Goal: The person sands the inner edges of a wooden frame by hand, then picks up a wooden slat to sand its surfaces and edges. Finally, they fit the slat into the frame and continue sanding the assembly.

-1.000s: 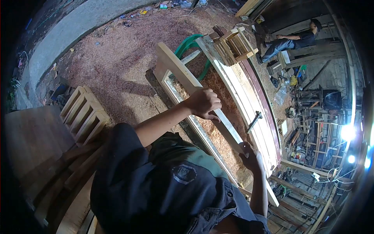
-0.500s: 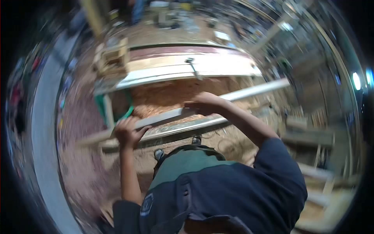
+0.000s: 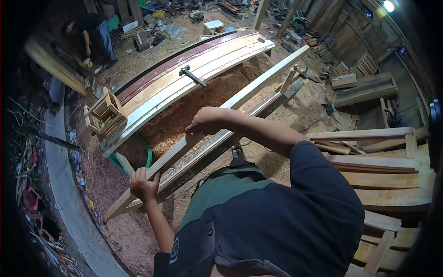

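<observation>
The long plank (image 3: 230, 104) lies slanted, its long axis running from the lower left up to the upper right, far end pointing to the upper right. It rests over the sawdust (image 3: 203, 99) on a frame. The left hand (image 3: 144, 184) has its grip closed around the near part; the right hand (image 3: 205, 122) presses closed on the plank's middle.

A long pale wooden plank (image 3: 240, 99) lies over the sawdust pit (image 3: 194, 108); beyond it, a black metal clamp (image 3: 192, 75) rests on stacked boards (image 3: 152, 94), slatted wooden crate (image 3: 107, 115) at their left end.
</observation>
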`<state>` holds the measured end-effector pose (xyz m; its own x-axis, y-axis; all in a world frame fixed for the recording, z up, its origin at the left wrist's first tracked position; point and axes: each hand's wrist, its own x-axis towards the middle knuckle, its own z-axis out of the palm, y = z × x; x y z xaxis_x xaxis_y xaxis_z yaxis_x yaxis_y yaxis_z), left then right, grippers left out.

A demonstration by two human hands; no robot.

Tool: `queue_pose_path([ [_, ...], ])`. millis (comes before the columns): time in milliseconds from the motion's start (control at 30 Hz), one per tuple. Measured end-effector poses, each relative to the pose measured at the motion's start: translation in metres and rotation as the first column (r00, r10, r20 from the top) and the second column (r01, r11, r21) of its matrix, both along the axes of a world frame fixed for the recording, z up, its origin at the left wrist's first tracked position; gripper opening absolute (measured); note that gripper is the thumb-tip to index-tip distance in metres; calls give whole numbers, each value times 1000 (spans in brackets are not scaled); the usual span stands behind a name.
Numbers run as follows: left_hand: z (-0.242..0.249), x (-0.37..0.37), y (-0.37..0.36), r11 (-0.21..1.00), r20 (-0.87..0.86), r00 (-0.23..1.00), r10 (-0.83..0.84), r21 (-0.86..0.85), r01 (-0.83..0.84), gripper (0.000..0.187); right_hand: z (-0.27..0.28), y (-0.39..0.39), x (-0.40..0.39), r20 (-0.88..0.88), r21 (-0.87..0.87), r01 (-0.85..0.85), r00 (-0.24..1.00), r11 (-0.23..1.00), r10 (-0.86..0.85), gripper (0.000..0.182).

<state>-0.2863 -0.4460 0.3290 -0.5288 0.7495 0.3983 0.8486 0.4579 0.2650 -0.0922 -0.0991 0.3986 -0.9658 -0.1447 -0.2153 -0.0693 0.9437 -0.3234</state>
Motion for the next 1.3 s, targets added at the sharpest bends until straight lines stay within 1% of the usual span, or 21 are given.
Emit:
queue_pose_path([
  [100,-3,4,0,1000,-14,1000,-2,-18,2,44,-3,-3,6,27,23,47,999,999,-47,55],
  [167,-2,8,0,1000,-21,1000,2,-29,-3,45,-4,-3,9,4,51,15,1000,999,-15,59],
  [300,-4,11,0,999,-22,1000,7,-52,-8,46,-19,1,12,-2,62,12,1000,998,-12,62],
  [400,-9,10,1,998,-17,1000,-5,-58,4,48,-25,1,15,-39,28,11,999,1000,-10,63],
  [467,-12,10,1,998,-19,1000,-13,-55,12,48,-18,-1,16,0,17,5,1000,1000,-5,62],
  [567,-10,14,4,999,-50,999,-8,-51,6,49,-28,2,16,-16,26,14,1000,1000,-14,62],
  [667,-6,16,4,996,-10,1000,14,-92,-15,47,-26,1,16,4,41,41,999,998,-41,62],
  [733,-10,14,5,998,-61,998,-9,-58,5,52,-32,4,15,11,30,48,999,998,-48,60],
  [800,-12,13,5,998,-59,998,-14,-59,11,52,-41,6,15,18,19,58,998,998,-58,57],
  [867,-12,12,6,998,-61,998,-23,-61,19,53,-50,9,16,-39,-2,48,998,999,-48,59],
  [900,-11,14,7,998,-60,998,-17,-62,13,53,-49,9,15,-40,-2,47,998,999,-47,59],
  [967,-9,16,8,998,-60,998,-10,-62,6,54,-46,8,14,15,16,63,998,998,-64,60],
  [1200,-12,14,9,996,-60,998,1,-86,-7,54,-40,7,14,13,2,46,999,999,-46,58],
  [1267,-9,15,9,995,-62,998,0,-95,-6,54,-41,7,14,-5,25,36,999,999,-36,64],
  [1300,-4,16,9,993,-16,1000,2,-116,-4,49,-41,7,15,-5,24,36,999,999,-35,64],
])
